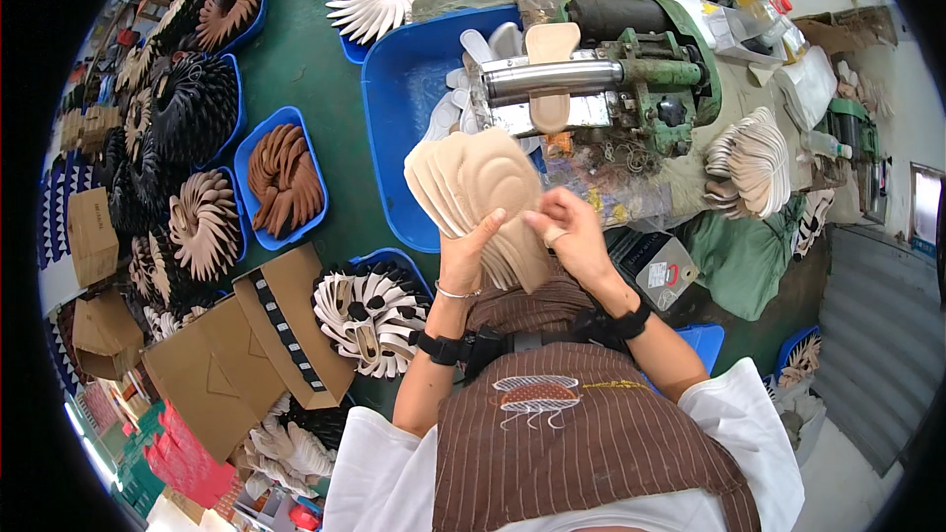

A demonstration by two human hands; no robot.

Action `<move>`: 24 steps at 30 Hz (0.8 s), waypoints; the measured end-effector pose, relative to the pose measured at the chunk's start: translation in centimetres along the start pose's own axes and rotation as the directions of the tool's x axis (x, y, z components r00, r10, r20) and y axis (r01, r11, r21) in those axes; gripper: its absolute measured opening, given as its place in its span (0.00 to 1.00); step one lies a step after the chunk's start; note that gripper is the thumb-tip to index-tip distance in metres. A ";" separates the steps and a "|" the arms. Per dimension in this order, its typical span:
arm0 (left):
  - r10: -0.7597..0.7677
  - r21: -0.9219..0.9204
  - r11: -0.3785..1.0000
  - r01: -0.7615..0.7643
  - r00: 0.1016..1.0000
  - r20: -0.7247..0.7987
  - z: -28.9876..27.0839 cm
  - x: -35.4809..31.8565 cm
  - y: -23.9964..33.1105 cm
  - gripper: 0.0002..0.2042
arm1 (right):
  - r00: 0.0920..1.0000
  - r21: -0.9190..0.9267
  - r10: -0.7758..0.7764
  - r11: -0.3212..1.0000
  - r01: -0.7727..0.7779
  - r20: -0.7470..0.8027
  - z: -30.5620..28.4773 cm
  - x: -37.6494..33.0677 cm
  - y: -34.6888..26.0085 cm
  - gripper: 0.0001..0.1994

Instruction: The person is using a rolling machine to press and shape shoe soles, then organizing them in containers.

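Observation:
A fanned stack of beige insoles [461, 172] is in front of me, gripped from below by my left hand [465, 254], with the thumb lying across the top piece. My right hand [576, 236] has its fingers curled and pinched at the right edge of the stack; how many layers they take is hidden. Just beyond the stack stands a roller machine [670, 74] with a shiny metal roller [557, 77]. One beige insole [550, 110] lies across that roller. Under its left side, a blue tub [389, 153] contains several pale insoles [448, 103].
More insoles [751, 163] are stacked on the bench to the right. Blue tubs of brown insoles [286, 177] and black insoles [192, 103] line the green floor [296, 59] at left. An open cardboard box [217, 355] and a tub of white-and-black insoles [370, 320] sit near my left arm.

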State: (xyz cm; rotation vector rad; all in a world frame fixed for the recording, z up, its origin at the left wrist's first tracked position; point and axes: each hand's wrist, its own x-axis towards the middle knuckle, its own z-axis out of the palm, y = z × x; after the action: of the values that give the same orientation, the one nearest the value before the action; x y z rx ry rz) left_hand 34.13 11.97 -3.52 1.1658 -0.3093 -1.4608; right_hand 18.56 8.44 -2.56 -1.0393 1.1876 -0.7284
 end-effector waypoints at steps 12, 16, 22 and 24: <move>0.081 -0.011 0.997 -0.082 0.995 -0.055 0.8 0.1 -0.1 0.25 | 0.996 0.089 -0.027 0.996 0.019 0.087 1.1 0.7 -0.2 0.09; 0.164 0.102 0.982 -0.157 0.984 -0.068 0.8 0.1 -0.3 0.23 | 0.972 0.108 0.162 0.984 -0.145 -0.168 -2.0 0.4 1.1 0.08; 0.044 -0.072 0.997 -0.042 0.998 0.033 1.6 0.6 1.1 0.22 | 0.957 0.054 0.006 0.998 0.010 -0.290 -3.2 6.0 -0.1 0.11; 0.116 0.009 0.993 -0.116 0.991 -0.062 1.6 0.7 0.3 0.23 | 0.993 0.217 0.105 0.972 -0.091 -0.053 -0.3 3.8 -0.3 0.12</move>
State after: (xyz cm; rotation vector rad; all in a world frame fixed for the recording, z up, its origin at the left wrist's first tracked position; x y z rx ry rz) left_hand 33.22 10.59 -2.85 1.1763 -0.3329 -1.3209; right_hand 19.19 4.88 -3.70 -0.7777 1.1778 -0.7976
